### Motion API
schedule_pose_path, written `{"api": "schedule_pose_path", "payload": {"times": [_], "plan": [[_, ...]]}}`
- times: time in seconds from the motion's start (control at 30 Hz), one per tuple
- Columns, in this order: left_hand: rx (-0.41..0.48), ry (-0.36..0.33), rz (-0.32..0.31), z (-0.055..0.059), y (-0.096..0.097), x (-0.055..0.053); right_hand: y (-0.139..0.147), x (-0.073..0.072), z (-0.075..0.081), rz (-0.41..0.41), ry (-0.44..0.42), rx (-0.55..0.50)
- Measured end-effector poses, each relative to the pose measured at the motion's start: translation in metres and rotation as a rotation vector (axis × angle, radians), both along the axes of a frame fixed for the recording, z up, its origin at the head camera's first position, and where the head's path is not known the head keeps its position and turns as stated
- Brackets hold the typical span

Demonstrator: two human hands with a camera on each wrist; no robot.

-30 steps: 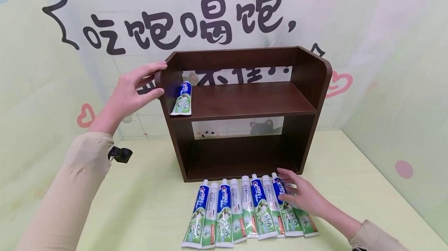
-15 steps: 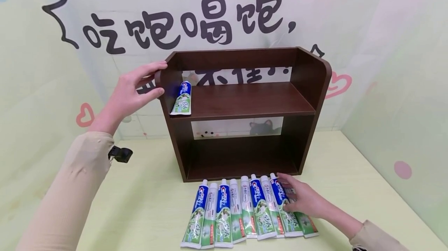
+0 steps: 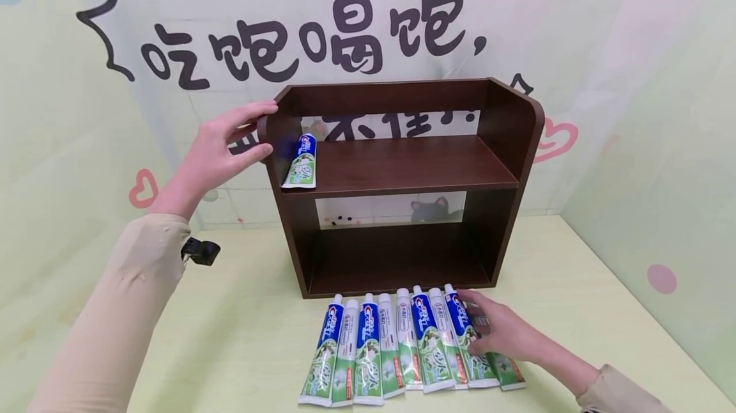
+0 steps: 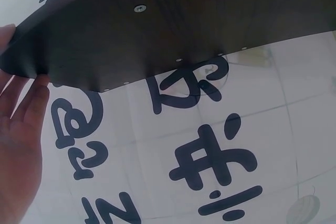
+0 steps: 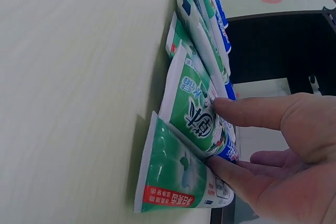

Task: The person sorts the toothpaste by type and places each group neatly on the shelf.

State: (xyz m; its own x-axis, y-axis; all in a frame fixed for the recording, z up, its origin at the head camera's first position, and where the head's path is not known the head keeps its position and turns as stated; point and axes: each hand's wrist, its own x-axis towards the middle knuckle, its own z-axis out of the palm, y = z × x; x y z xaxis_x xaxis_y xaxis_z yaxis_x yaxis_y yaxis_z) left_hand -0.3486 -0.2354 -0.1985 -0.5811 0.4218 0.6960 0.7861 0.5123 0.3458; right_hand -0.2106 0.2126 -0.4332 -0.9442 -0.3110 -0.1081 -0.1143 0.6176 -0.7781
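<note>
My left hand (image 3: 215, 152) grips the upper left side panel of a dark brown two-tier shelf (image 3: 414, 160). Thumb and fingers lie on either side of the panel's front edge, as the left wrist view of the side panel (image 4: 184, 19) also shows. At the right of the toothpaste row, my right hand (image 3: 508, 331) pinches a blue-and-green Crest toothpaste tube (image 3: 460, 314). In the right wrist view the thumb presses on the face of this toothpaste tube (image 5: 191, 103), the fingers at its other edge. A white-and-green toothpaste tube (image 3: 507, 371) lies beside it, partly hidden by the hand.
Several more tubes (image 3: 368, 352), Crest and white-and-green alternating in places, lie side by side on the pale table (image 3: 230, 323) before the shelf. One Crest tube (image 3: 301, 160) leans at the upper tier's left end. A wall (image 3: 632, 144) rises behind and at right.
My right hand has come slightly down, its thumb and fingers settling around the rightmost Crest toothpaste tube. My left hand keeps its place on the shelf.
</note>
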Motion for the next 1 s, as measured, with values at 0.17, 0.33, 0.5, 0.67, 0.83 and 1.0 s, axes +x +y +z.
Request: {"api": "schedule_pose_path", "payload": {"times": [0.17, 0.33, 0.5, 0.67, 0.83, 1.0], "plan": [[0.002, 0.007, -0.003, 0.000, 0.000, 0.001, -0.002, 0.000, -0.001, -0.026, 0.013, 0.040], [0.003, 0.022, 0.002, 0.001, 0.000, -0.001, -0.002, -0.002, -0.002, -0.050, 0.029, 0.090], [-0.005, 0.015, 0.005, 0.001, 0.001, 0.000, -0.005, -0.002, -0.004, -0.063, 0.005, 0.093], [0.014, 0.008, -0.006, 0.000, 0.002, 0.001, -0.010, -0.003, -0.003, -0.124, -0.019, 0.128], [0.023, 0.002, -0.017, -0.002, 0.003, 0.000, -0.012, -0.003, -0.004, -0.157, -0.045, 0.149], [0.032, 0.004, -0.004, -0.003, 0.002, -0.001, -0.013, -0.004, -0.004, -0.146, -0.039, 0.141]]}}
